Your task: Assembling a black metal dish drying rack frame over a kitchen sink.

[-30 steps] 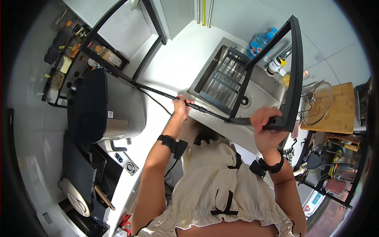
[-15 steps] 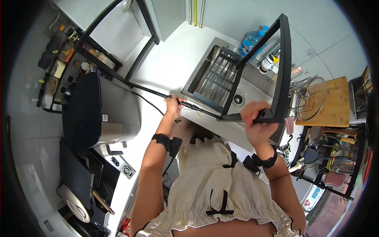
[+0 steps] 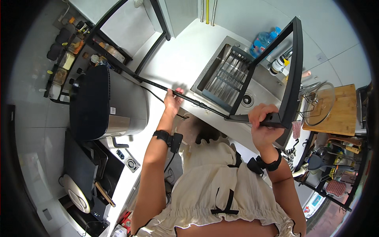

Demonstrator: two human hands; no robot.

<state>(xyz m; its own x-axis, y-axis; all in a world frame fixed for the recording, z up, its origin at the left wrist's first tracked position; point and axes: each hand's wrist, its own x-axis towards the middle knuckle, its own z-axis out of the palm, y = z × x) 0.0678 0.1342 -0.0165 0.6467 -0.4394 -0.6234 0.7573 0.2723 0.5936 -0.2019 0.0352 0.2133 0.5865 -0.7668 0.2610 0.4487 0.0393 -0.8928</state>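
A black metal rack frame [image 3: 299, 67] spans the counter and sink, with one upright loop at the right and another at the left. A thin jointed bar [image 3: 200, 104] links the two loops. My right hand [image 3: 264, 124] is closed round the foot of the right loop, by the sink's front edge. My left hand [image 3: 173, 102] holds the thin bar loosely at mid-length, thumb on the near side and fingers curled past it. Under the frame is the steel sink [image 3: 197, 81], with a wire draining basket [image 3: 227, 75] in its left part.
At the left stand a grey and black bin-shaped appliance [image 3: 128, 102] and a wall rack of seasoning jars [image 3: 68, 61]. A blue bottle [image 3: 263, 42] is behind the sink. On the right are a wooden cutting board [image 3: 341, 110], a glass lid [image 3: 320, 103] and hanging utensils.
The whole view has shifted, so most things sit a little farther right. My left hand's fingers have loosened on the bar. My right hand keeps its grip on the frame.
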